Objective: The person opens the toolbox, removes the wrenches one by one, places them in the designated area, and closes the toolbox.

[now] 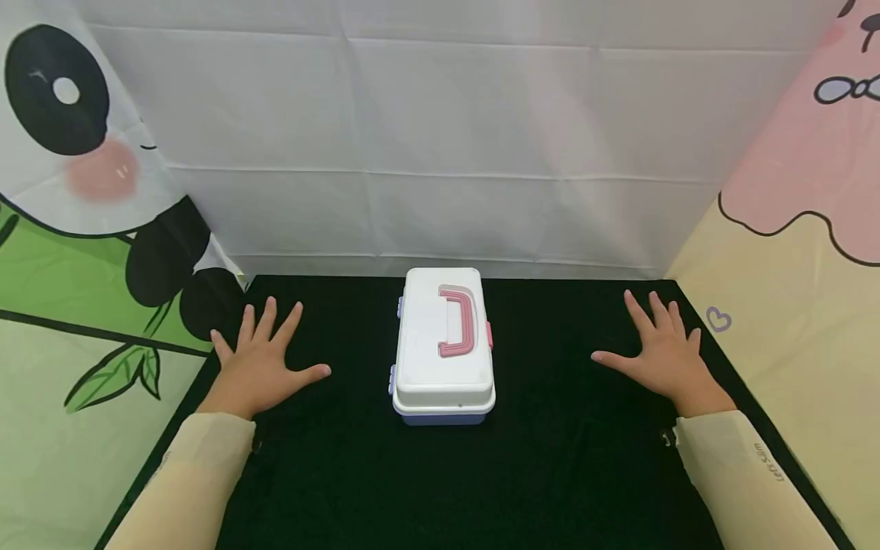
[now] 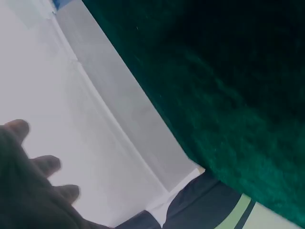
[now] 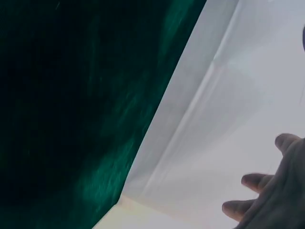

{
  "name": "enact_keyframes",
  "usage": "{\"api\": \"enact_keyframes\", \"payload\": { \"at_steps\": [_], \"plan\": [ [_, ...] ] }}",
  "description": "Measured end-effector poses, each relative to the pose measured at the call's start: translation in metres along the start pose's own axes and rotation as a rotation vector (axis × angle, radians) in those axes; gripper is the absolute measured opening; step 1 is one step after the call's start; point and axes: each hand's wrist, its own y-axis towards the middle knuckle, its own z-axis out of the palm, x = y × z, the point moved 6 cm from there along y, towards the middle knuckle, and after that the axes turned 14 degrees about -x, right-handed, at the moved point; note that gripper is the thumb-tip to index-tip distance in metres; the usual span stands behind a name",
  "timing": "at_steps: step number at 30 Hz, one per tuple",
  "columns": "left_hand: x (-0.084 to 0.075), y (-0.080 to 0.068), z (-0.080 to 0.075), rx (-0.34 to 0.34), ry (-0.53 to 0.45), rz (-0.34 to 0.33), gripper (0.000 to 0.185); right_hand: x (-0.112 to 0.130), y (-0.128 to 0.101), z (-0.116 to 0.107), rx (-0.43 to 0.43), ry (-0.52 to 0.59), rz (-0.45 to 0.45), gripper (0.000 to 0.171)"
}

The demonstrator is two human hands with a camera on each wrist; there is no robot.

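A white lidded box (image 1: 429, 359) with a pink carrying handle (image 1: 468, 325) and a bluish-purple base stands on the dark green cloth, in the middle of the head view. Its lid is down, and a pink latch (image 1: 490, 335) shows on its right side. My left hand (image 1: 257, 367), fingers spread, is well to the left of the box. On the opposite side my right hand (image 1: 667, 355) is spread too, apart from the box. Neither hand holds anything. Each wrist view shows only part of its own hand, with fingertips (image 2: 46, 165) against the white backdrop.
Dark green cloth (image 1: 550, 473) covers the table. Behind its far edge hangs a creased white sheet (image 1: 454, 137). Printed cloth with a panda (image 1: 103, 283) borders the left side, and a pink and cream printed cloth (image 1: 791, 321) borders the right.
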Motion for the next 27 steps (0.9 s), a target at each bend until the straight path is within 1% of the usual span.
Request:
{"api": "enact_keyframes", "payload": {
  "at_steps": [4,7,10,12,15,20,24,27],
  "plan": [
    [-0.005,0.001,0.003,-0.039,-0.046,0.007,0.117,0.012,0.001,0.012,0.008,0.057,-0.013,0.122],
    [-0.012,0.001,0.009,-0.058,-0.061,0.015,0.118,0.022,0.003,0.023,0.011,0.111,-0.023,0.119],
    [-0.023,-0.001,0.017,-0.051,-0.079,0.017,0.119,0.033,0.004,0.036,0.026,0.159,-0.019,0.118],
    [-0.031,-0.003,0.023,-0.035,-0.117,0.009,0.118,0.041,0.005,0.045,0.038,0.178,-0.004,0.118],
    [-0.044,-0.005,0.032,-0.008,-0.188,-0.015,0.117,0.054,0.004,0.060,0.058,0.209,0.034,0.117],
    [-0.065,-0.007,0.050,0.033,-0.292,-0.070,0.115,0.076,0.001,0.079,0.100,0.315,0.108,0.111],
    [-0.083,-0.011,0.062,0.060,-0.368,-0.120,0.111,0.091,-0.001,0.091,0.117,0.374,0.127,0.107],
    [-0.095,-0.014,0.069,0.054,-0.440,-0.150,0.108,0.102,-0.001,0.100,0.123,0.422,0.132,0.104]
  ]
}}
